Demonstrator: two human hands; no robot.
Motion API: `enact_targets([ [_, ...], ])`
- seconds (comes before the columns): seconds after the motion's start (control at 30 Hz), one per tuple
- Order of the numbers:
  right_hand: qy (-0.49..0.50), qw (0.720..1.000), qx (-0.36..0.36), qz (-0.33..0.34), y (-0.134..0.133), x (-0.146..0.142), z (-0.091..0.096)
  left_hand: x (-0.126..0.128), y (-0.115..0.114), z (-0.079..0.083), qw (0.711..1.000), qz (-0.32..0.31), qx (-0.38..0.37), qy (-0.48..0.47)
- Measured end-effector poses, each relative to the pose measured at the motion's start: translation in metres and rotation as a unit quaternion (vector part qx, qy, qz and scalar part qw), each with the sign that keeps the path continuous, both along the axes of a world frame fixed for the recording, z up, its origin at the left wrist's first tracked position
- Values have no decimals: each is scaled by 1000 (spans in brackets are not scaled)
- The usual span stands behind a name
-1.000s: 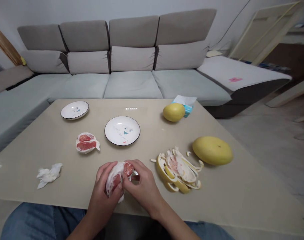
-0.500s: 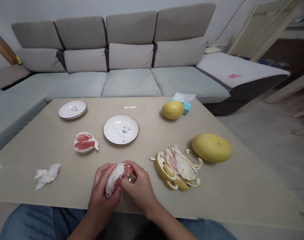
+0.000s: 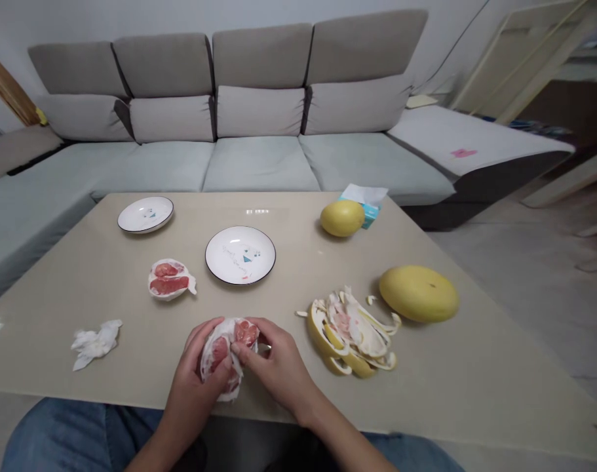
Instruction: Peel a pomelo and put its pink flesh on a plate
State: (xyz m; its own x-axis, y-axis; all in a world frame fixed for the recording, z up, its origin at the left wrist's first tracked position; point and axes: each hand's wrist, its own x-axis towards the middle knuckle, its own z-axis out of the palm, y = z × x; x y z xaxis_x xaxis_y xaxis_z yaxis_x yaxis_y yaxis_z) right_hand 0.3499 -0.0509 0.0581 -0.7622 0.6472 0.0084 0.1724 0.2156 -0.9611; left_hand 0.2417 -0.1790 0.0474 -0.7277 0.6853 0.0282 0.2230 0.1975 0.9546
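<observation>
Between my two hands, just over the table's near edge, is a peeled chunk of red pomelo with white membrane around its red flesh. My left hand wraps its left side, thumb across the front. My right hand pinches the upper right part, thumb and fingers on the red flesh. Beyond my left hand, another peeled pomelo piece lies on the table, red flesh up. Right of my right hand lies a heap of pomelo peel, yellow outside and white inside.
A white plate sits mid-table, and a second plate at the far left. Two whole yellow pomelos, one farther back and one at right, stand near a blue tissue box. Crumpled tissue lies at left. A sofa is behind.
The pomelo chunk has been turned and spread in my hands, so more red flesh faces up. The things on the table have stayed in place; the view has shifted slightly.
</observation>
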Motion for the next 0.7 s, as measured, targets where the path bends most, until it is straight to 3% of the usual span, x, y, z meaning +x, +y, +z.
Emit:
enact_targets([
  [0.13,5,999,42,-9,-4,-2,-2,1,0,-2,1000,9,0,-17],
  [0.3,-5,997,66,-44,-8,-5,-5,4,0,-5,999,-18,19,47],
  [0.47,-6,996,41,-83,-11,-8,-12,5,3,-5,995,-30,21,90],
  [0.7,5,995,-46,-83,-7,-8,-14,-1,4,0,997,-59,7,54],
])
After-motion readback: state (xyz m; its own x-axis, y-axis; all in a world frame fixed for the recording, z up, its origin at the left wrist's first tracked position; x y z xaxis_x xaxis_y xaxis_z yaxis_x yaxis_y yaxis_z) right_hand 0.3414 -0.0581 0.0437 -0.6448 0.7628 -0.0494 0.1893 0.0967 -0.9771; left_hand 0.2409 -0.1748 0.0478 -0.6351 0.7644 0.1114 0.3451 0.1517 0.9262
